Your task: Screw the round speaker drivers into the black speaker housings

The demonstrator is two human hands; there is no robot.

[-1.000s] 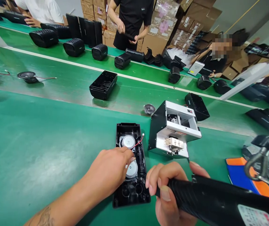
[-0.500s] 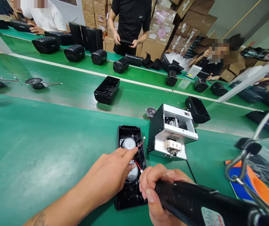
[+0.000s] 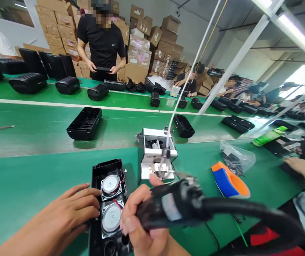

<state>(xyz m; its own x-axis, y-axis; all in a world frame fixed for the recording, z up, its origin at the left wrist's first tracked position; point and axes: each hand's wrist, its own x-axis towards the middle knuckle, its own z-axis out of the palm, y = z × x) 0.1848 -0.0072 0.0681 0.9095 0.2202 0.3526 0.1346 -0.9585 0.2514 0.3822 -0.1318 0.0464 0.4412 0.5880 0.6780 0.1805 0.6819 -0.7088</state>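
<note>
A black speaker housing [image 3: 95, 175] lies open side up in front of me. Two round speaker drivers [image 3: 111, 184] with red wires sit inside it. My left hand [image 3: 74, 209] rests along its left wall, fingers stretched out and holding nothing. Wrapped around a black electric screwdriver [image 3: 165, 209] is my right hand [image 3: 139, 217], over the housing's right side. A thick black cable runs from the tool's rear end, which also hangs from a metal hook. The screwdriver's tip is hidden behind my hand.
Behind the tool stands a white-and-black screw feeder [image 3: 142, 153]. An orange-and-blue holder [image 3: 228, 181] and a plastic bag of dark parts [image 3: 234, 160] lie to the right. Another housing [image 3: 84, 124] sits on the green conveyor. A co-worker's hand [image 3: 296, 167] shows at far right.
My view has swung up and to the right. My left hand has drawn back from the drivers to the housing's left wall. The screwdriver has turned, still in my right hand.
</note>
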